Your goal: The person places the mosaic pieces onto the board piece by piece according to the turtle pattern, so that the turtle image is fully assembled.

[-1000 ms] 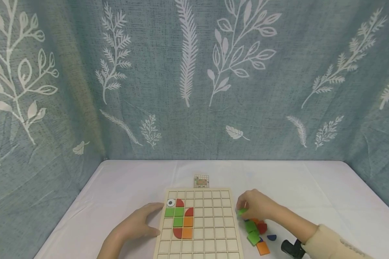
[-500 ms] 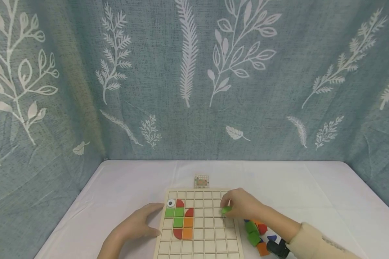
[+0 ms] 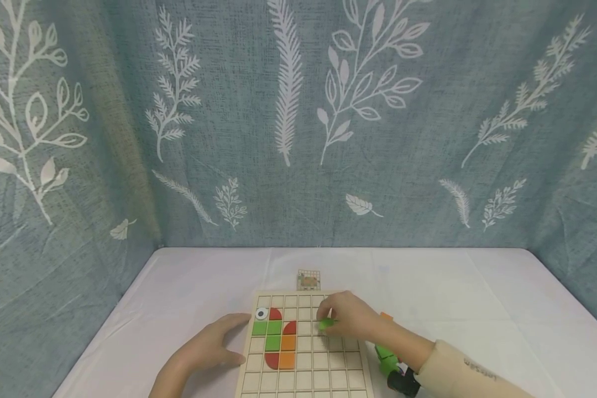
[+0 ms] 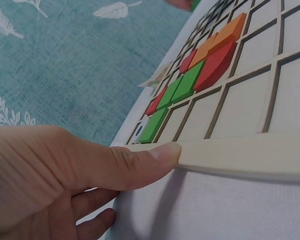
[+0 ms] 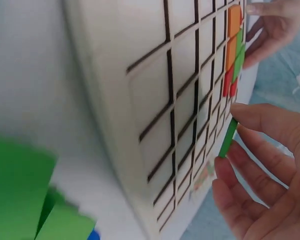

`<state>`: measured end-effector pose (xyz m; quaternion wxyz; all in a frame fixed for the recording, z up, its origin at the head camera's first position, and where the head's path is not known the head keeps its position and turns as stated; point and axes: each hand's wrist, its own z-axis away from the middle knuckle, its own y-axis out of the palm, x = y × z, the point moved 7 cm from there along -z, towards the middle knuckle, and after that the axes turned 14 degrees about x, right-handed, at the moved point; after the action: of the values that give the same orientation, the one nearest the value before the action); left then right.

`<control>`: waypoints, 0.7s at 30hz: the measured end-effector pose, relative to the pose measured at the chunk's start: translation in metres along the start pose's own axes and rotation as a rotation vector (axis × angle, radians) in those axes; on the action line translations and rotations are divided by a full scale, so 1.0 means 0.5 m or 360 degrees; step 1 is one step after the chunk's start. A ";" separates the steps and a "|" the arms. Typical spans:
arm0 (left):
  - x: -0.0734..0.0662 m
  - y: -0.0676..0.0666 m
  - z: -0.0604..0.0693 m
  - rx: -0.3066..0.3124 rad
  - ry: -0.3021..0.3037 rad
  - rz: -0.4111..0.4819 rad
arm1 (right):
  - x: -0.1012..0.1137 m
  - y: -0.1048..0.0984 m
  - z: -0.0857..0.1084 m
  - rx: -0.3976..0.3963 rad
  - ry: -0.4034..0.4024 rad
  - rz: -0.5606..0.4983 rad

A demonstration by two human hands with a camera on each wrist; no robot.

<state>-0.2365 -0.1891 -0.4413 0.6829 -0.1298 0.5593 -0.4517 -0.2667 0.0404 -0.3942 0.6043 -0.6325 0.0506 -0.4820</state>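
Observation:
My right hand (image 3: 350, 318) pinches a green tile (image 5: 229, 137) between thumb and fingertips, above the right half of the wooden grid board (image 3: 305, 380). At the board's left edge rests my left hand (image 3: 206, 345), thumb and fingers spread, thumb tip touching the frame in the left wrist view. A round eye tile (image 3: 261, 313) lies in the grid's upper left. Around it are green tiles (image 4: 189, 82), rounded red tiles (image 4: 217, 65) and orange square tiles (image 3: 287, 360). The right hand's fingers partly cover the held tile in the head view.
Right of the board, loose green tiles (image 3: 387, 359) lie in a pile, partly hidden by the right forearm. A black device (image 3: 404, 381) sits at the right wrist. Behind the board lies a small picture card (image 3: 308, 279). A leaf-patterned curtain (image 3: 418, 166) hangs beyond the table.
My right hand has carried the green tile left, from the pile beside the board to over the grid. The left hand stays in place.

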 end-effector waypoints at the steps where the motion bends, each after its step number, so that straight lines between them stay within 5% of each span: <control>1: 0.000 0.000 0.000 0.0000 -0.0003 0.0001 | 0.004 0.003 -0.006 -0.0002 -0.0009 0.0001; 11: 0.001 0.000 0.000 -0.0002 0.0011 -0.0003 | 0.028 0.043 -0.061 0.0018 -0.0032 0.0074; 21: -0.004 0.000 0.005 -0.0005 0.0029 0.0018 | 0.031 0.055 -0.074 0.0003 -0.0011 0.0145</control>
<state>-0.2340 -0.1885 -0.4390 0.6800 -0.1235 0.5669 -0.4482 -0.2689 -0.0032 -0.4155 0.6264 -0.6305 0.0766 -0.4519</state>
